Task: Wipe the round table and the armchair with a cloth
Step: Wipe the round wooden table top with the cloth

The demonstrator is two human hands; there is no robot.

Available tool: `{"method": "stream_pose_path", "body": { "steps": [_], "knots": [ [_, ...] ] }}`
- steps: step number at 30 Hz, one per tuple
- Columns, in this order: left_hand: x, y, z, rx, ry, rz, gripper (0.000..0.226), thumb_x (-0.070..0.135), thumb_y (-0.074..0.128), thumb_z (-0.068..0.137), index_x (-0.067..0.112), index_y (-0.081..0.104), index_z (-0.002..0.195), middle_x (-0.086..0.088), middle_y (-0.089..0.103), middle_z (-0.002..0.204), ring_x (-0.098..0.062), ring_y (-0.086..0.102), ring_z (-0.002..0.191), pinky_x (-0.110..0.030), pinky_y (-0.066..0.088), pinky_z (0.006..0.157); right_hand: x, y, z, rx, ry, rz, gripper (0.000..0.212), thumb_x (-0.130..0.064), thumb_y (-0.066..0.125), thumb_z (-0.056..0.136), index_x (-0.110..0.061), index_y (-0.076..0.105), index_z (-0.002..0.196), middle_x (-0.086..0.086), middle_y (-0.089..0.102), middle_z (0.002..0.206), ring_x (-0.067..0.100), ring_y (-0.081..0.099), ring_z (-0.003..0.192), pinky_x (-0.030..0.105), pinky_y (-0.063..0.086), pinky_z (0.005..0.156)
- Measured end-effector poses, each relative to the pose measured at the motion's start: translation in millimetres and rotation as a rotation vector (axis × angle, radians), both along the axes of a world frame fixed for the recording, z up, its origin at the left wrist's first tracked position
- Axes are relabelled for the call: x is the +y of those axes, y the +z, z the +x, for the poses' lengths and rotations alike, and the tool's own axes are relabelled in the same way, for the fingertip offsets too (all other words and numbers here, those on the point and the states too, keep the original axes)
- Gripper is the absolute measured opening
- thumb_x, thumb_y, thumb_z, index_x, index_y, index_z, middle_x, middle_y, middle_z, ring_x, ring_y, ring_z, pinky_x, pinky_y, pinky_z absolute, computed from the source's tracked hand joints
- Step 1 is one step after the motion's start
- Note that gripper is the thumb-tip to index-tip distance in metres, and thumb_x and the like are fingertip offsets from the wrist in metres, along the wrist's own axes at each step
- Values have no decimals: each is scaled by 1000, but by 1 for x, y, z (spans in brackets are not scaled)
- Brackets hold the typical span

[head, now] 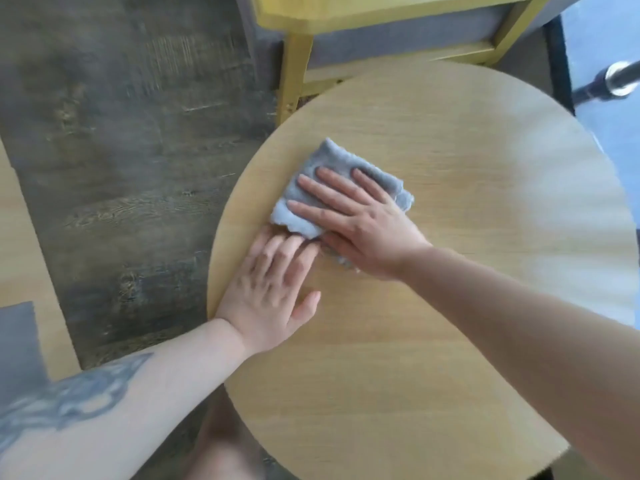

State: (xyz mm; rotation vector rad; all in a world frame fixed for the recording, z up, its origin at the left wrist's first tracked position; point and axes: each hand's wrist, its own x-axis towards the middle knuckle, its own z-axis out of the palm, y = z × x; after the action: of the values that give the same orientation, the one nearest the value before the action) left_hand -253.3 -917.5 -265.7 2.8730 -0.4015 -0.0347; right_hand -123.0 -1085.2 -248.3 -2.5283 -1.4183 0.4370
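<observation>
Head view, looking down: the round counter (450, 323) fills the right of the frame, its pale wood top bare apart from the cloth (332, 174), a grey folded square lying toward the left part of the surface. The right hand (360, 220) lies flat on the cloth with its fingers (332, 181) straight and slightly spread, pressing rather than gripping; nothing is pinched or curled round. The left hand (273, 285) rests palm-down on the counter near the left rim, fingers straight and together, their tips at or just under the cloth's near edge; it holds nothing and appears to steady the top. The armchair (381, 36), yellow-framed with grey upholstery, stands just beyond the far rim and appears untouched by the cloth. Assessment: the counter wipe is in hand, with the chair yet to be done. To do this step well, the pressing palm should keep even weight across the whole cloth, travel in overlapping passes out to the rim, and keep the cloth from bunching. The left hand should shift clear of each pass so no strip beneath it is missed.
</observation>
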Motion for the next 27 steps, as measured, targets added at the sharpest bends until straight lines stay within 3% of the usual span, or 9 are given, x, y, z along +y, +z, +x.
{"method": "stream_pose_path", "body": {
  "steps": [5, 10, 14, 15, 19, 20, 22, 25, 27],
  "knots": [
    [11, 7, 15, 147, 63, 34, 68, 42, 40, 94, 8, 28, 152, -10, 31, 155, -27, 26, 145, -48, 17, 120, -5, -2, 39, -27, -829, -92, 54, -36, 37, 98, -37, 24, 150, -5, 14, 161, 18, 6, 148, 42, 2, 120],
    [9, 6, 16, 130, 105, -10, 66, 40, 43, 93, 5, 35, 149, -14, 39, 150, -29, 31, 141, -49, 20, 119, 33, 5, 63, -25, 216, -98, 52, -35, 34, 100, -39, 20, 150, -6, 16, 160, 19, 8, 149, 35, -4, 118],
    [11, 6, 16, 149, 83, 12, 67, 40, 39, 95, 5, 30, 150, -13, 33, 153, -29, 26, 144, -50, 18, 120, 7, 1, 82, -3, -893, -85, 54, -27, 36, 98, -36, 24, 150, -3, 13, 161, 20, 5, 149, 42, -1, 120],
    [10, 6, 16, 149, 81, 19, 67, 40, 39, 95, 5, 29, 150, -13, 32, 153, -29, 27, 144, -50, 18, 119, 10, 5, 62, -45, -945, -94, 53, -30, 33, 98, -36, 25, 150, -2, 14, 161, 20, 6, 149, 45, 4, 120],
    [11, 4, 17, 124, 94, 18, 66, 41, 42, 92, 5, 36, 147, -13, 39, 149, -29, 34, 139, -50, 22, 118, 42, 2, 33, -24, 71, -10, 49, -34, 39, 98, -34, 34, 147, -1, 28, 157, 22, 20, 146, 43, 8, 119],
    [13, 3, 18, 118, 92, 20, 66, 41, 41, 93, 5, 36, 147, -14, 38, 149, -29, 33, 140, -51, 22, 117, 43, 1, 49, -53, 147, -20, 48, -33, 38, 100, -35, 32, 147, -3, 27, 157, 20, 19, 147, 41, 7, 119],
    [17, 2, 19, 118, 80, 22, 67, 41, 38, 94, 4, 32, 149, -14, 33, 152, -30, 29, 142, -52, 21, 117, 25, -4, 75, -96, -271, -28, 48, -31, 37, 101, -34, 31, 148, -4, 24, 158, 17, 15, 147, 41, 8, 120],
    [16, 2, 19, 127, 78, 27, 68, 42, 35, 95, 3, 28, 150, -14, 29, 153, -30, 25, 144, -53, 19, 117, -11, -6, 63, -81, -1366, -84, 52, -32, 28, 101, -35, 18, 152, -6, 9, 161, 14, 3, 148, 45, 6, 119],
    [12, 2, 17, 115, 80, 32, 67, 41, 35, 95, 3, 29, 150, -14, 30, 153, -30, 25, 144, -53, 19, 118, 6, -1, 30, -33, -1411, -132, 54, -34, 27, 101, -34, 13, 153, -5, 4, 162, 15, -2, 148, 45, 2, 120]
  ]
}}
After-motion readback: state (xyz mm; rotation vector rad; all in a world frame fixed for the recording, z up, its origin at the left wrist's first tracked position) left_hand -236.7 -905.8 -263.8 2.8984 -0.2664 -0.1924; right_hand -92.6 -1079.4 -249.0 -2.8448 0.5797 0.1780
